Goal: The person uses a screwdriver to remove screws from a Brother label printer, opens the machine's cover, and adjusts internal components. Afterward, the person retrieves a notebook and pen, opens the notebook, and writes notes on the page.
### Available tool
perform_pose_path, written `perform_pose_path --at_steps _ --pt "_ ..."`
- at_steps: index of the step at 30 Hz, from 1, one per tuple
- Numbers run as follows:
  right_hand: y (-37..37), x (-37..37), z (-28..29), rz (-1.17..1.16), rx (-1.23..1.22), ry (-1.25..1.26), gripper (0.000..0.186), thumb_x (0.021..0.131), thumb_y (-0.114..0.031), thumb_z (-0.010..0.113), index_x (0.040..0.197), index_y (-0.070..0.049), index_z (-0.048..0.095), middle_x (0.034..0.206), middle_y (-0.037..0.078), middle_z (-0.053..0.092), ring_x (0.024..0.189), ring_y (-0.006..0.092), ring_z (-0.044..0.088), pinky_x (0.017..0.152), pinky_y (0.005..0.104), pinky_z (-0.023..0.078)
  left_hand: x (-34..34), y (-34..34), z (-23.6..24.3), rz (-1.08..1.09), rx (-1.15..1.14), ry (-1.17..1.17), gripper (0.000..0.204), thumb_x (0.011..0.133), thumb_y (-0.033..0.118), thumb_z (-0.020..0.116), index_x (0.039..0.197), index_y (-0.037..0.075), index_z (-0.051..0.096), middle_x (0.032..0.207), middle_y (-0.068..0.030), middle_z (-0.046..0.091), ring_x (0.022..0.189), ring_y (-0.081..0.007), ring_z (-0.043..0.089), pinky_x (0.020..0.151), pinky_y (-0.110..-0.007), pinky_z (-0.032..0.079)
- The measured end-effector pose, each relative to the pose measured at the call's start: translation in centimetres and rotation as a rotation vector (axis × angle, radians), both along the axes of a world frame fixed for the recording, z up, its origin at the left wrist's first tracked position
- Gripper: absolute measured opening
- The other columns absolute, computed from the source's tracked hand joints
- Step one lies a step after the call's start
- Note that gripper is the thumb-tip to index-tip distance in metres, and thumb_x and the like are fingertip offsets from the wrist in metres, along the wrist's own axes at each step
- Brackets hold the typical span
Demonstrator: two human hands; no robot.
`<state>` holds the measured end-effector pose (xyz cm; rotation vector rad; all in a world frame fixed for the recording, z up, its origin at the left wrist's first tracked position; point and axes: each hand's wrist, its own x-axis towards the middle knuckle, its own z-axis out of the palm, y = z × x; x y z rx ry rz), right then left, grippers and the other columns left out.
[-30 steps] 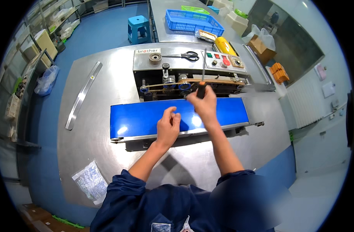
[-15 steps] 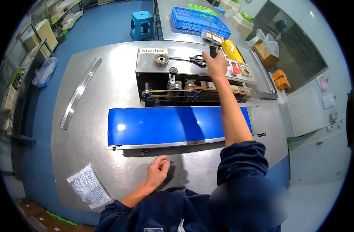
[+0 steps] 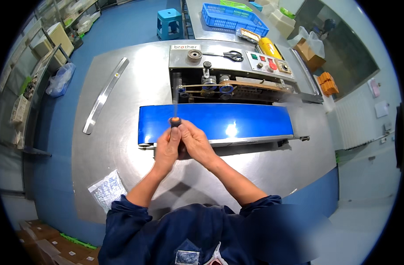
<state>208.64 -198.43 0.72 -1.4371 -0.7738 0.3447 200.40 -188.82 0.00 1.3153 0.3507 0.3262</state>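
Observation:
A screwdriver [image 3: 176, 122] with a black and orange handle stands upright between my hands, its thin shaft blurred and pointing toward the machine. My left hand [image 3: 167, 148] is closed round the left side of the handle. From the other side, my right hand [image 3: 196, 142] grips it too, fingers touching the left ones. Both are over the front left part of a blue conveyor belt [image 3: 246, 123]. Behind the belt is a band sealing machine [image 3: 228, 75] with its belts and pulleys exposed. Scissors [image 3: 233, 55] and a round metal wheel [image 3: 194, 55] lie on its top.
On the left of the steel table [image 3: 144, 66] lies a long metal strip [image 3: 105, 96]. A plastic bag with printed paper [image 3: 108, 190] is near the front left. Farther back are a blue basket [image 3: 233, 20], a blue stool [image 3: 169, 22] and a yellow roll [image 3: 269, 47].
My right hand has brought the screwdriver from the machine's top right down and left to the belt's front. My left hand has risen and joined it on the handle. The view has shifted slightly.

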Motion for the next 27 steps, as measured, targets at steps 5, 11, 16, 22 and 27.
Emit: perform_pose_path --at_steps 5,11,16,22,27 --pt "-3.7 2.5 -2.5 -0.421 -0.279 -0.661 0.029 0.087 -0.017 0.064 0.11 0.001 0.062 0.095 0.014 0.067 0.087 0.021 0.063 0.076 0.0306 0.049 2.3 11.0 1.8 0.348 0.879 0.182 0.048 0.087 0.052 0.059 0.075 0.006 0.065 0.055 -0.0048 0.055 0.05 -0.0154 0.054 0.048 -0.033 0.04" --pt "-5.7 6.7 -7.8 -0.704 -0.472 -0.148 0.02 0.087 -0.024 0.061 0.09 -0.006 0.068 0.079 0.011 0.068 0.069 0.0273 0.065 0.065 0.0355 0.05 8.3 14.8 3.5 0.113 1.506 0.248 0.044 0.081 0.051 0.061 0.07 0.009 0.068 0.064 -0.0105 0.063 0.061 -0.0305 0.061 0.054 -0.04 0.046" --pt "-4.8 7.0 -9.1 -0.881 -0.584 -0.282 0.016 0.086 -0.027 0.06 0.082 -0.012 0.068 0.074 0.007 0.066 0.066 0.0268 0.064 0.063 0.0368 0.05 13.4 14.7 3.1 -0.073 1.581 0.224 0.045 0.08 0.053 0.061 0.076 0.009 0.071 0.07 -0.0108 0.066 0.069 -0.0297 0.064 0.06 -0.039 0.049" --pt "-4.6 6.9 -9.2 -0.919 -0.535 -0.249 0.015 0.084 -0.024 0.062 0.08 -0.01 0.068 0.072 0.007 0.066 0.063 0.0238 0.063 0.062 0.0346 0.049 16.1 14.7 1.8 -0.067 1.425 0.295 0.049 0.075 0.059 0.064 0.081 0.011 0.074 0.071 -0.01 0.068 0.068 -0.027 0.066 0.061 -0.037 0.051" --pt "-4.4 6.8 -9.2 -0.929 -0.481 -0.209 0.015 0.083 -0.021 0.064 0.079 -0.008 0.068 0.071 0.008 0.066 0.061 0.0218 0.063 0.06 0.0322 0.049 16.3 14.9 1.1 -0.037 1.375 0.281 0.052 0.073 0.061 0.067 0.083 0.01 0.075 0.068 -0.0089 0.068 0.065 -0.0248 0.066 0.06 -0.035 0.05"
